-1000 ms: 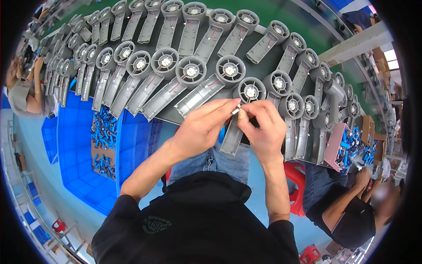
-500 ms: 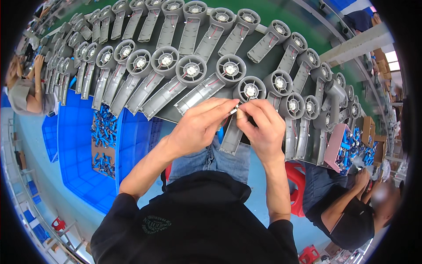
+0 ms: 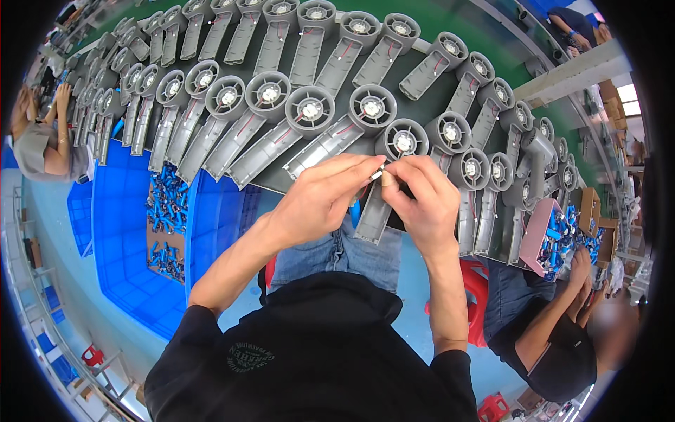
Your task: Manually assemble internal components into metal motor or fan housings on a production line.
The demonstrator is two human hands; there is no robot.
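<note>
My left hand (image 3: 320,199) and my right hand (image 3: 422,198) meet over the near edge of a dark conveyor belt (image 3: 394,70). Between their fingertips they pinch a small silver part (image 3: 377,174). Directly under the hands lies a grey plastic housing (image 3: 385,176) with a round fan end and a long handle, its handle sticking out over the belt edge toward my lap. Rows of the same grey housings (image 3: 281,119) fill the belt to the left, right and beyond.
Blue bins (image 3: 133,232) stand at my left; a cardboard tray (image 3: 165,225) in them holds several small blue parts. A co-worker (image 3: 555,330) works at my right beside a pink box (image 3: 538,235) of blue parts. Another person (image 3: 42,133) sits far left. A red stool (image 3: 478,295) is by my right leg.
Both hands have stayed over the same housing; the fingertips have shifted only slightly around the small part.
</note>
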